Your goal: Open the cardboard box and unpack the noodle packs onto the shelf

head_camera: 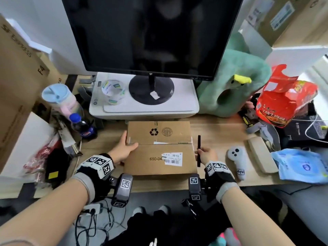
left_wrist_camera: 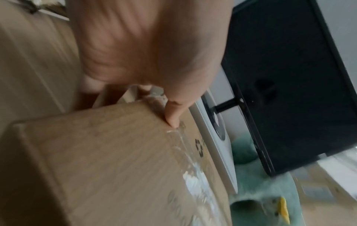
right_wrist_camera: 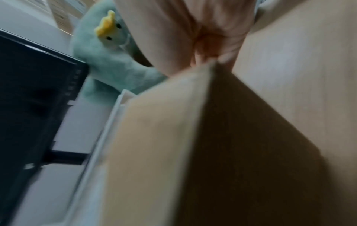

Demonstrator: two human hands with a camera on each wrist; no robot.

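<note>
The brown cardboard box (head_camera: 159,162) lies shut on the wooden desk, with clear tape along its middle seam (left_wrist_camera: 185,152) and a white barcode label on top. My left hand (head_camera: 126,148) grips its left edge, the thumb (left_wrist_camera: 173,116) pressing on the tape at the seam's end and the fingers down the side. My right hand (head_camera: 206,154) is at the box's right edge and holds a thin black stick-like tool (head_camera: 199,141) upright. The right wrist view is blurred; it shows the curled hand (right_wrist_camera: 208,45) past the box corner (right_wrist_camera: 164,137). A red noodle bag (head_camera: 284,102) stands at the right.
Behind the box are a white printer (head_camera: 143,110), a tape roll (head_camera: 113,91) and a black monitor (head_camera: 150,32). A green plush (head_camera: 236,82), a grey controller (head_camera: 237,160) and a blue pack (head_camera: 301,166) lie right. A bottle (head_camera: 81,125), a cup (head_camera: 58,98) and big cartons (head_camera: 16,68) crowd the left.
</note>
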